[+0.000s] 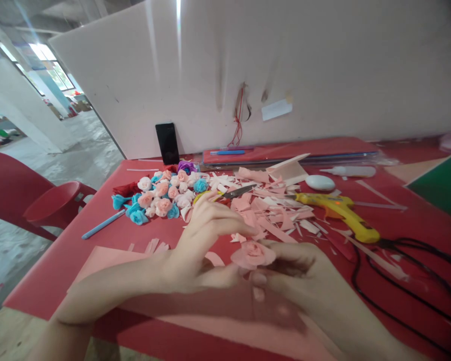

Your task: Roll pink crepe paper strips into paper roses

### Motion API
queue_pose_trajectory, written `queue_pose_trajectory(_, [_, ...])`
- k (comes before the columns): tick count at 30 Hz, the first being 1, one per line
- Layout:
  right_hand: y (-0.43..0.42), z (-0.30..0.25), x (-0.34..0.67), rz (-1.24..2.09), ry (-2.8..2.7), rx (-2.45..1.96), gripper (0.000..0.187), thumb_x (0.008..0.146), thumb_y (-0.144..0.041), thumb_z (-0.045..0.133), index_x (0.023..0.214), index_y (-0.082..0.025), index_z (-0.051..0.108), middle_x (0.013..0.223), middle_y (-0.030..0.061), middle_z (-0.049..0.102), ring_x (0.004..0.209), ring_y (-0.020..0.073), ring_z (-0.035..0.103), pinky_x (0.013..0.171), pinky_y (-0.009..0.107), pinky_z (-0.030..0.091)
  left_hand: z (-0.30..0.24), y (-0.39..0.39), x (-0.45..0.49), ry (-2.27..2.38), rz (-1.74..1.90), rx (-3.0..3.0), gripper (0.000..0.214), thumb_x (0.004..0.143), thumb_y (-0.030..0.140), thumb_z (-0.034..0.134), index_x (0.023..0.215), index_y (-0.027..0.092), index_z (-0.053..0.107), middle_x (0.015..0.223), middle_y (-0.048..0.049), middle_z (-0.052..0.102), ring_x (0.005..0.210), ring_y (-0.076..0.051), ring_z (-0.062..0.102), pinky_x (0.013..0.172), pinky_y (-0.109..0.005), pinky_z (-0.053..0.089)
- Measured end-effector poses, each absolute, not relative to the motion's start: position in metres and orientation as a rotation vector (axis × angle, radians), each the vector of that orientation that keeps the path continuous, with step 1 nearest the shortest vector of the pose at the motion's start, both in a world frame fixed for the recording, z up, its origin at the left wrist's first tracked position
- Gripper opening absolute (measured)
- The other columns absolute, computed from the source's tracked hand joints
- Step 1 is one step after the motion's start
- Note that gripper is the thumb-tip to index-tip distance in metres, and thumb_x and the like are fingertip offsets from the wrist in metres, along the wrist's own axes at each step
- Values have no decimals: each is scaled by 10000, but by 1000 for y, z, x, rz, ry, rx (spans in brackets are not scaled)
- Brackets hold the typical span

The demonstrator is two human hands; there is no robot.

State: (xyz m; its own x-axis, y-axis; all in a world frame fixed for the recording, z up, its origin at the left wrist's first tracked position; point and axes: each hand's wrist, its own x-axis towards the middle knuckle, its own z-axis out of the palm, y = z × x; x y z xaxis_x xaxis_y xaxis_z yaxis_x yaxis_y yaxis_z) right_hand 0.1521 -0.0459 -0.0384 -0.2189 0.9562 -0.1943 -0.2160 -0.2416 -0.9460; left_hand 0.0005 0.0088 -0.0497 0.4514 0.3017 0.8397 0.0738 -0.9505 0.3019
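a pink flower, seemingly nearly formed, is pinched by the right hand above the table; the left hand is curved half open at its side; shaped flowers are heaped beyond, pink paper is left

Flower pink; table red; glue gun yellow, cord black; phone black.

The flower is matt paper, the glue gun plastic, the phone glossy.
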Motion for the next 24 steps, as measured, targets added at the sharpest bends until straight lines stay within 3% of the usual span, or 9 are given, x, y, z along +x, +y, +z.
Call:
queue_pose_trajectory(10, [-47, -41, 152, 1646, -1061, -1087, 169, 528, -93, 774, 547, -253, 724, 533, -51, 647, 494, 90, 592, 505, 140, 505, -49, 5, 2, 296, 1539, 2493, 182, 811, 238, 499, 940, 114, 531, 784, -53, 581, 742, -143, 551, 652, -302, 478])
queue_pose_trajectory(18, [-46, -43, 146, 1547, -1081, -1074, 277, 548, -13, 598, 466, -265, 681, 481, -71, 636, 477, 129, 623, 490, 192, 533, -49, 1, 7, 249, 1576, 2441, 162, 797, 223, 511, 913, 112, 533, 753, -44, 575, 705, -136, 549, 650, -301, 485])
queue_pose_trajectory(24, [-51, -39, 145, 1474, -1033, -1214, 162, 556, -107, 669, 536, -263, 708, 567, -34, 679, 568, 145, 647, 518, 209, 540, -46, -1, 5, 249, 1500, 2527, 205, 788, 258, 544, 924, 107, 519, 752, -33, 566, 694, -124, 541, 649, -292, 487])
